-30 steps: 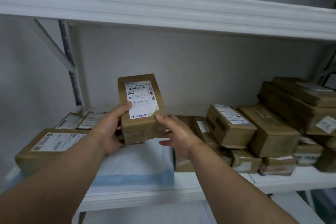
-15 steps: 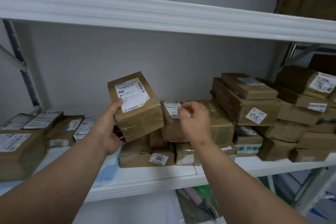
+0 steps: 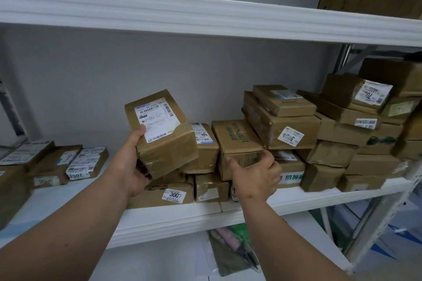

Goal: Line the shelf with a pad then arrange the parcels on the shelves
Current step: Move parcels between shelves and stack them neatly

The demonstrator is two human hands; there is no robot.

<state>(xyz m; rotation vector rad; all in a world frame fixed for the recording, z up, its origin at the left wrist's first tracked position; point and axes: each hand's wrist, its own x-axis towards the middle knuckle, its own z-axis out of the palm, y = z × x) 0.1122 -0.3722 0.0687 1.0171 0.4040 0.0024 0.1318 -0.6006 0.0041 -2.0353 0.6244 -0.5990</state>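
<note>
Right hand (image 3: 254, 175) now on HYNAUT parcel (image 3: 237, 141)

Two forearms in view, both bare to frame edge; no sleeves, gloves, watch or rings seen. Left hand (image 3: 131, 162): short nails, thumb visible. Right hand (image 3: 255, 178): small dark marks near wrist and on forearm.

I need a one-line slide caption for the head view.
Left hand holds a labelled parcel; right hand grips a HYNAUT box on the shelf.
</note>
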